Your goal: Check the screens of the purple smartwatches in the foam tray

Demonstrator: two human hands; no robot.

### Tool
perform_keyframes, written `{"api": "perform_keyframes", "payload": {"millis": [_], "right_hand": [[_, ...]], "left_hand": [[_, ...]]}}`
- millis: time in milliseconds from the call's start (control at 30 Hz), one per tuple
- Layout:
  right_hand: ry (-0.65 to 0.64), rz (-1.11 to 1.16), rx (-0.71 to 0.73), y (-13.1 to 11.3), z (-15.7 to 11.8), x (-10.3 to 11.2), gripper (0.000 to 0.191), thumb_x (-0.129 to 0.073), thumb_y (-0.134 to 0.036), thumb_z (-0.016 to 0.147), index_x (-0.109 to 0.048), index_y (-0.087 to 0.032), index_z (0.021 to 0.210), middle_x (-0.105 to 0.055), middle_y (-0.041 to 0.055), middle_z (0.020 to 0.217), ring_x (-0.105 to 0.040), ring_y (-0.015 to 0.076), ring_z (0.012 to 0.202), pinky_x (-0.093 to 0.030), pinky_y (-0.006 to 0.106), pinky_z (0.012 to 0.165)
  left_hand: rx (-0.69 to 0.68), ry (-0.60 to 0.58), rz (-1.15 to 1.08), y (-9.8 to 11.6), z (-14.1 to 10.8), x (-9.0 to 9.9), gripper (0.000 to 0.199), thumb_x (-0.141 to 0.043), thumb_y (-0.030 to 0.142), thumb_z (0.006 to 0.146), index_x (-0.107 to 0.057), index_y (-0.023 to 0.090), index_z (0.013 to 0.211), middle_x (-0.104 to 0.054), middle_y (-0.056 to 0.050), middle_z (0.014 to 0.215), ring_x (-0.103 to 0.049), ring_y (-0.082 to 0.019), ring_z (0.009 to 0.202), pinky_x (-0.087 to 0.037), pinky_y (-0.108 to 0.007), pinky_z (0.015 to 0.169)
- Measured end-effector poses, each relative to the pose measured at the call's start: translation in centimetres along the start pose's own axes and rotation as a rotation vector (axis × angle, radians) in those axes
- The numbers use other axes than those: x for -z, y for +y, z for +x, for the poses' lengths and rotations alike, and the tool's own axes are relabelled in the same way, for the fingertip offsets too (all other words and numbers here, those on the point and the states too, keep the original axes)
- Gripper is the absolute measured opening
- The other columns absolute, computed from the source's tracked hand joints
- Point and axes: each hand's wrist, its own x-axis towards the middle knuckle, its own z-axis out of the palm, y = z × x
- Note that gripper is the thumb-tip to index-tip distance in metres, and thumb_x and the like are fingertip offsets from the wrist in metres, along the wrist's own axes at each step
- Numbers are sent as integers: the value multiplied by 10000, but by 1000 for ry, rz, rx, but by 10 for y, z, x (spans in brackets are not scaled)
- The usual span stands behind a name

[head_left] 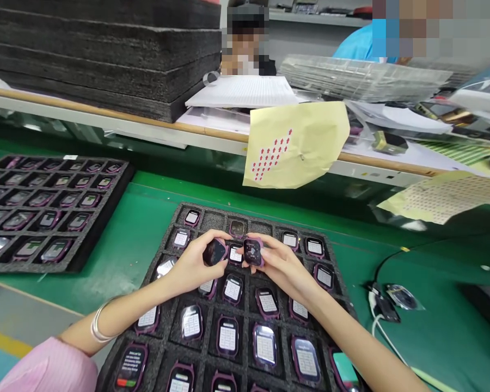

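Note:
My left hand (204, 256) grips a purple-framed smartwatch body (215, 252) with a dark screen, tilted between thumb and fingers. In my right hand (278, 260) is another purple smartwatch body (253, 252), its dark screen showing a faint pattern. Both are held just above a black foam tray (283, 340) divided into compartments. Several strapless watches lie in it, most with lit white screens, such as the watch (227, 335) near the middle. One watch (130, 366) at the front left shows text with red and green buttons. Between my hands a lit watch (236, 253) is partly covered.
A second foam tray (81, 239) of watches lies to the left on the green table (147, 218). Stacked black foam (106, 60) stands on the shelf, from which yellow sheets (306, 147) hang. A cable (386, 335) lies at right. Two people are beyond the shelf.

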Motion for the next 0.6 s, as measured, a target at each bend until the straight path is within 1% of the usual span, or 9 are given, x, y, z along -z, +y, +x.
{"api": "perform_keyframes", "payload": {"millis": [133,233,300,433,500,600], "right_hand": [[44,-1,-3,1,0,0,411,-690,-328,839,-592,-224,1225,-695,90,1013,-643,219,865,-481,322,728],[54,-50,4,0,-1,-1,405,-725,-330,803,-628,-219,1180,-697,93,1035,-652,217,854,-484,313,728],[98,-95,-2,-3,-3,-3,414,-743,-353,776,-646,-218,1155,-698,101,1043,-655,234,873,-494,326,739],[232,-186,-9,-8,-5,-4,458,-728,-458,758,-662,-217,1142,-699,125,1044,-655,284,914,-511,381,769],[259,-235,-14,-9,-3,-3,468,-730,-474,741,-675,-220,1130,-706,131,1034,-658,303,920,-513,402,799],[264,-276,-22,-10,-1,-2,476,-738,-484,718,-689,-226,1115,-710,135,1040,-664,319,920,-520,407,825]], "left_hand": [[-25,13,6,-1,2,0,292,-557,127,741,-554,177,1028,-620,-38,994,-573,-195,960,-435,-304,879],[-65,2,31,-2,2,1,210,-543,116,740,-568,173,940,-623,-30,942,-574,-187,919,-425,-293,858],[-72,-1,29,-3,2,0,185,-547,108,726,-569,170,899,-618,-23,899,-573,-183,879,-426,-283,826],[-71,44,-27,-3,5,-1,212,-576,101,695,-572,164,898,-608,-17,881,-569,-169,842,-424,-256,781],[-75,58,-49,-4,8,0,230,-604,100,667,-578,160,887,-609,-9,855,-564,-158,801,-417,-238,731],[-16,63,-67,-4,12,2,247,-623,79,612,-590,156,844,-599,9,786,-536,-139,719,-392,-222,648]]}}
